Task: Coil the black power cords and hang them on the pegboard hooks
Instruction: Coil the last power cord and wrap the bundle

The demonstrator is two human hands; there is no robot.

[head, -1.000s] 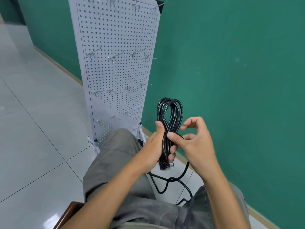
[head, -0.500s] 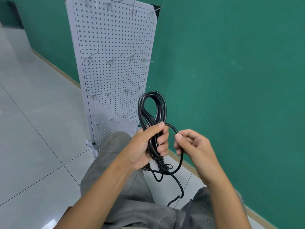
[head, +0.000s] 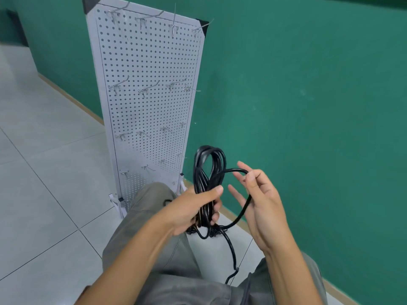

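Note:
A black power cord [head: 209,170] is bundled into several long loops that stand upright above my knees. My left hand [head: 193,210] is closed around the middle of the bundle. My right hand [head: 257,197] pinches one loose strand between thumb and forefinger, to the right of the bundle, drawing it out into a wide loop. The cord's free tail hangs down between my legs toward the floor. Behind stands the white pegboard [head: 149,106], upright on its feet, with several rows of bare metal hooks [head: 145,90].
A green wall [head: 308,106] runs close along the right, behind the pegboard. The grey tiled floor [head: 44,172] spreads to the left. My grey-trousered knees [head: 154,205] sit just in front of the pegboard's base.
My right hand has pulled a strand out to the right into a wider loop. The view has tilted up, showing the pegboard's top row of hooks.

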